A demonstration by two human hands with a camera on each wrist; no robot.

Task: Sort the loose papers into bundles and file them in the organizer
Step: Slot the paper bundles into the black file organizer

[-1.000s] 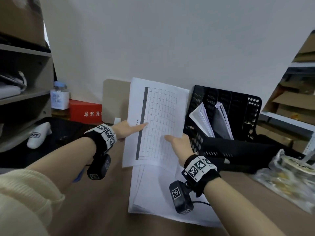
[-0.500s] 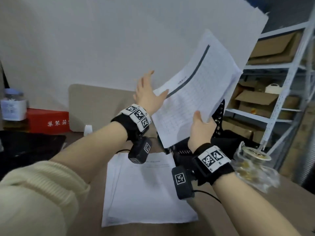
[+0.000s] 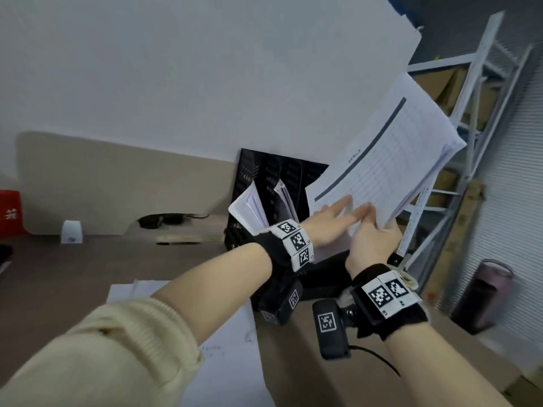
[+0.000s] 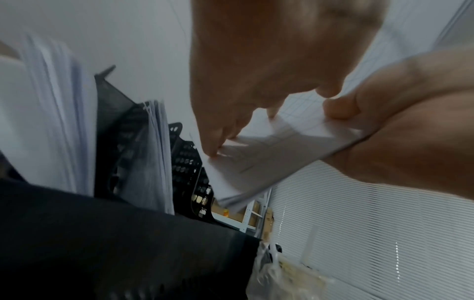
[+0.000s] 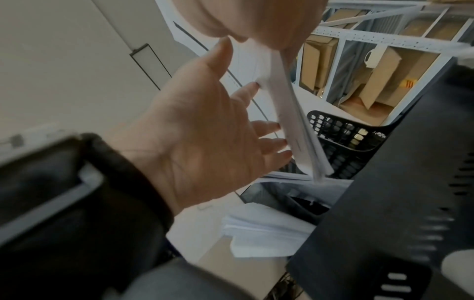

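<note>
A bundle of grid-printed sheets [image 3: 390, 160] is held tilted, up and to the right, just above the right end of the black mesh organizer [image 3: 264, 177]. My right hand [image 3: 367, 230] pinches the bundle's lower edge [image 4: 282, 154], thumb on top. My left hand [image 3: 335, 218] lies with straight fingers against the sheets' face; the right wrist view shows its open palm [image 5: 205, 132] beside the bundle's edge [image 5: 295, 121]. Two filed bundles [image 3: 249, 207] stand in the organizer's left slots. Loose sheets [image 3: 223, 348] lie on the table near me.
Metal shelving [image 3: 470, 142] with cardboard boxes stands to the right, and a dark tumbler [image 3: 484, 298] sits below it. At the far left are a red box [image 3: 8, 212] and a small white object [image 3: 71, 235]. A crumpled plastic bag [image 4: 282, 274] lies beside the organizer.
The bundle has swung right and down towards the organizer. My left hand has come from the bundle's left edge onto its face near my right hand. The head view has turned right.
</note>
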